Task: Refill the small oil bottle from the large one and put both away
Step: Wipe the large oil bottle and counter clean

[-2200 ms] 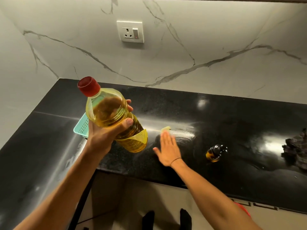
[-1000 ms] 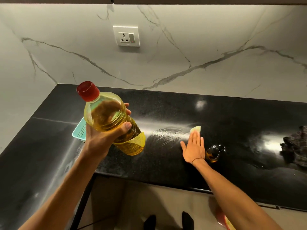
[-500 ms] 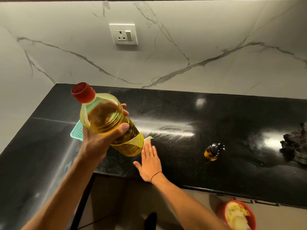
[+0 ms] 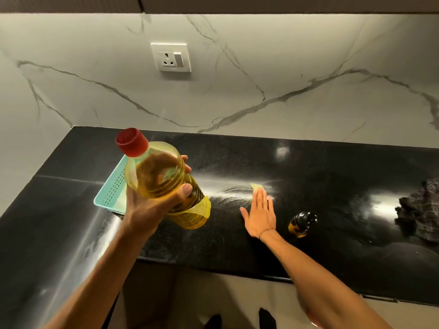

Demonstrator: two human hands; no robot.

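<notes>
My left hand [image 4: 152, 205] grips the large oil bottle [image 4: 159, 176], clear plastic with yellow oil and a red cap, held tilted above the black counter [image 4: 332, 176]. My right hand [image 4: 260, 213] lies flat with straight fingers, pressing a small pale yellow cloth [image 4: 256, 186] onto the counter; only the cloth's tip shows past the fingertips. The small dark oil bottle [image 4: 302, 223] with a black top stands on the counter just right of my right hand, apart from it. Wet wipe streaks mark the counter left of the cloth.
A teal plastic basket [image 4: 111, 191] sits on the counter behind the large bottle. A dark crumpled cloth [image 4: 420, 210] lies at the right edge. A wall socket [image 4: 171, 57] is on the marble backsplash. The counter's front edge runs below my forearms.
My right hand has been sliding the cloth back and forth over the counter; since half a second ago it moved right, toward the small bottle. The large bottle stays held up in my left hand.
</notes>
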